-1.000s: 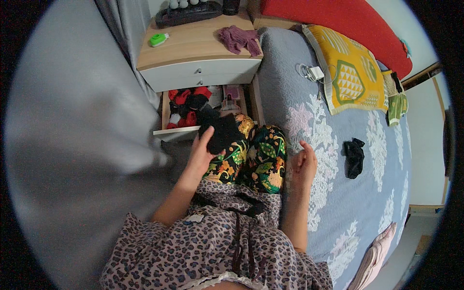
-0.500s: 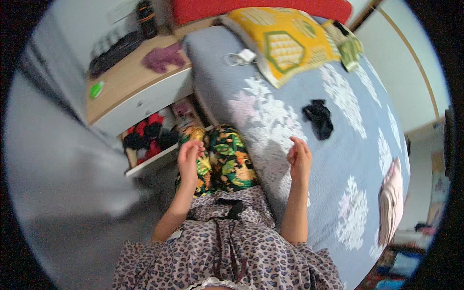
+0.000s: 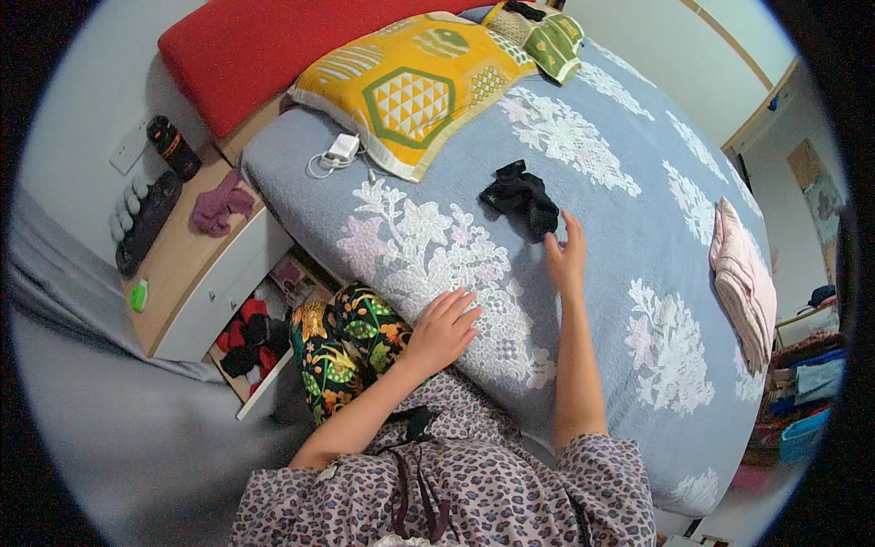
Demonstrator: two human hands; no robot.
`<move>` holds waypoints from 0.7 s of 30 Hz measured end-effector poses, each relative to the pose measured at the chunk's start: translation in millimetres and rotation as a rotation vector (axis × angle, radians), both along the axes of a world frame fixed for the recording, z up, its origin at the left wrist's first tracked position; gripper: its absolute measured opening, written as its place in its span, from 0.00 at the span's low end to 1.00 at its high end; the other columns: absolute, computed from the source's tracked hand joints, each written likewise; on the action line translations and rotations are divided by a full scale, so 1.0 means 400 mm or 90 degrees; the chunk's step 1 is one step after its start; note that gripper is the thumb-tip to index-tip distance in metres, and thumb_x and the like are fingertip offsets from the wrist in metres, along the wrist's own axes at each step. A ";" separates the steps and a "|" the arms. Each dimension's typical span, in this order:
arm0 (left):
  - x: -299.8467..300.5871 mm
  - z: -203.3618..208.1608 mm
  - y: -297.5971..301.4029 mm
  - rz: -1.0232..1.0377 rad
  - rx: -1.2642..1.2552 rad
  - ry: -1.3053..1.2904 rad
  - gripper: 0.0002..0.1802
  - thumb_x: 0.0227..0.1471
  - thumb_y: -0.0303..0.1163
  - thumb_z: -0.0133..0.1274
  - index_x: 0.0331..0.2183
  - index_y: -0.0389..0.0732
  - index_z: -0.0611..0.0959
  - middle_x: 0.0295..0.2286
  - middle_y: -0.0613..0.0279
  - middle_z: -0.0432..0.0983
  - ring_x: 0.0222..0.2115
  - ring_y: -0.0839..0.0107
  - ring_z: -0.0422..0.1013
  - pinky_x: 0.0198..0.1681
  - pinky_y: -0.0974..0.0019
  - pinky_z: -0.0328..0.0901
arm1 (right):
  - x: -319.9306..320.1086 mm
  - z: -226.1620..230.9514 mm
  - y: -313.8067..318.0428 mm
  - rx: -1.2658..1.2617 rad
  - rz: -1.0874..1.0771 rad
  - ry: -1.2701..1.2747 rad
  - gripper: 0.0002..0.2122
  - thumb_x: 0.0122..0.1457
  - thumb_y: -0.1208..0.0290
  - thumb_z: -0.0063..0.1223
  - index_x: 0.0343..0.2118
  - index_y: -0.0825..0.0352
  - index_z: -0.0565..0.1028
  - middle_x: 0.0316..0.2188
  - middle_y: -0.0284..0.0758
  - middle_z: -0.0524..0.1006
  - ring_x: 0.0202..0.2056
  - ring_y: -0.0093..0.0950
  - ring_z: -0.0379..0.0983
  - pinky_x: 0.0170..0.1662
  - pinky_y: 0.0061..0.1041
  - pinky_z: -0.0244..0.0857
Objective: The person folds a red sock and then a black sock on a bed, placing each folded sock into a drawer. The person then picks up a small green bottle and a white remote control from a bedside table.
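A bed (image 3: 629, 260) with a blue, white-flowered cover fills the middle, a red headboard (image 3: 260, 68) at its head. To its left stands a nightstand (image 3: 178, 260), wood-topped and white-fronted, its low drawer (image 3: 264, 389) out, between bed and grey curtain (image 3: 64, 273). A socket (image 3: 130, 146) marks the pale wall (image 3: 91, 105).

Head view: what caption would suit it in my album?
Right hand beside a crumpled black garment on a blue floral bedspread, left hand empty, with an open nightstand drawer nearby.
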State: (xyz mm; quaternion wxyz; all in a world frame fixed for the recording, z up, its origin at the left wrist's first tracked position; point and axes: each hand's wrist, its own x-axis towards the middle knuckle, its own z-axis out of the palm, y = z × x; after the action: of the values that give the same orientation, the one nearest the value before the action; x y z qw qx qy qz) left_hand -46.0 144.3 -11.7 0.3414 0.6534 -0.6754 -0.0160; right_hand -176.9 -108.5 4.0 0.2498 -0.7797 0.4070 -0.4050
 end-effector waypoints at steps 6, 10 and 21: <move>-0.008 0.018 -0.008 0.002 0.021 0.015 0.19 0.50 0.36 0.52 0.45 0.42 0.75 0.48 0.57 0.67 0.52 0.59 0.60 0.55 0.56 0.53 | 0.015 -0.075 -0.178 0.301 0.025 -0.162 0.26 0.51 0.70 0.55 0.54 0.70 0.63 0.48 0.41 0.71 0.46 0.31 0.69 0.48 0.26 0.62; 0.006 0.035 -0.035 0.022 0.072 0.063 0.15 0.49 0.38 0.53 0.40 0.44 0.79 0.45 0.60 0.71 0.46 0.59 0.66 0.49 0.59 0.58 | 0.030 -0.063 -0.175 0.423 0.193 -0.247 0.22 0.51 0.72 0.54 0.50 0.70 0.68 0.39 0.38 0.75 0.41 0.30 0.72 0.46 0.25 0.65; 0.007 0.118 -0.213 -0.120 -0.052 1.239 0.33 0.56 0.53 0.41 0.54 0.39 0.63 0.51 0.59 0.64 0.51 0.65 0.61 0.53 0.60 0.58 | 0.046 0.125 0.048 0.628 0.549 -0.356 0.18 0.48 0.78 0.55 0.45 0.68 0.72 0.40 0.33 0.74 0.41 0.24 0.70 0.45 0.24 0.66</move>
State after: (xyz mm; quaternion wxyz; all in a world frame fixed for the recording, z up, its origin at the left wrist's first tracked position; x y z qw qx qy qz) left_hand -43.1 59.2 35.4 0.7694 0.2859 -0.1482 -0.5517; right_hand -158.7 -89.2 54.0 0.8067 -0.5342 0.1186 -0.2234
